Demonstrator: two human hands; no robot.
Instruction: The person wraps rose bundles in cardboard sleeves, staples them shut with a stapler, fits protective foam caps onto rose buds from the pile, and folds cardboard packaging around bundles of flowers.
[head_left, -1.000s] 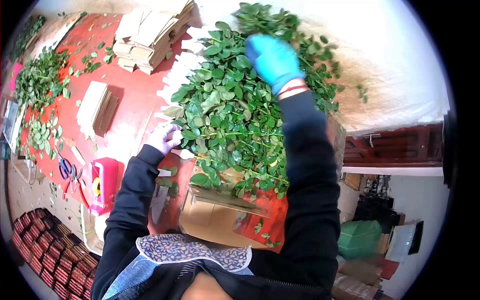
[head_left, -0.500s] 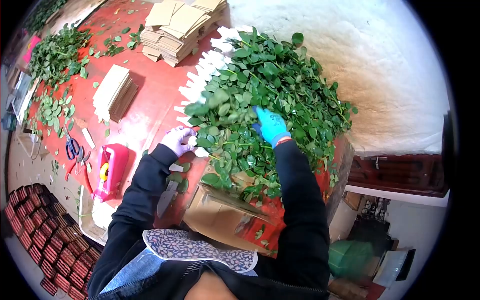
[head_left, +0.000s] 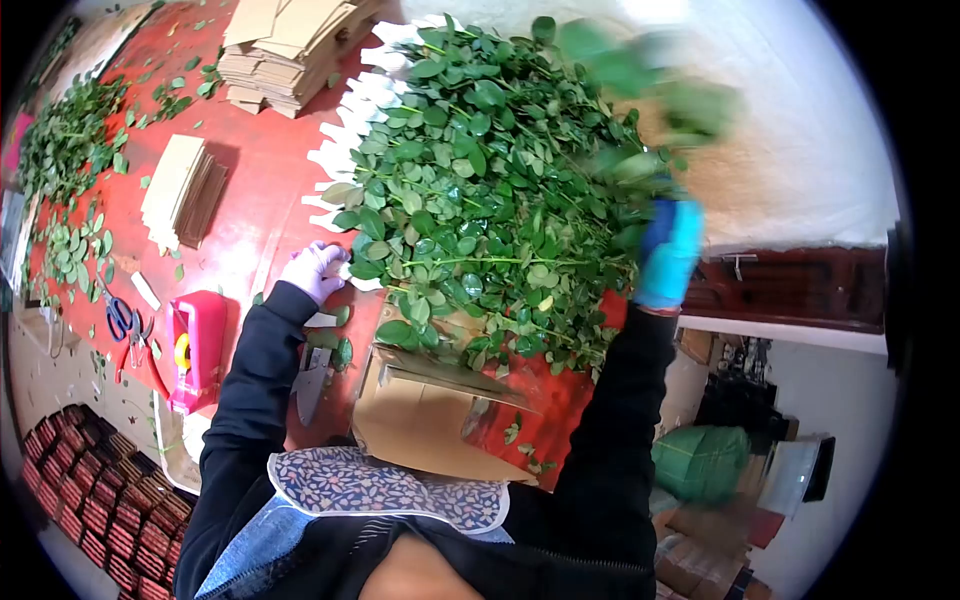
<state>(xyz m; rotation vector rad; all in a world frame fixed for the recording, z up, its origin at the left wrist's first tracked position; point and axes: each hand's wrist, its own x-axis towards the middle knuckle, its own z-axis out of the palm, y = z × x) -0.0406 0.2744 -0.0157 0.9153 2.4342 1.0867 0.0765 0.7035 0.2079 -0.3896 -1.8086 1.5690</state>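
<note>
While pinching a white-tipped green stem (head_left: 364,284) in the lavender-gloved left hand (head_left: 312,271), ease the blue-gloved right hand (head_left: 673,255) (open or closed, impossible to tell) lightly past leafy green stems (head_left: 480,215) on the red table (head_left: 270,155).

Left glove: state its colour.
The left glove is pale lilac, shown in the head view, the only one.

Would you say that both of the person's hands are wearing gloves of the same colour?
No, the left hand wears a pale lilac glove, while the right hand wears a bright blue one.
</note>
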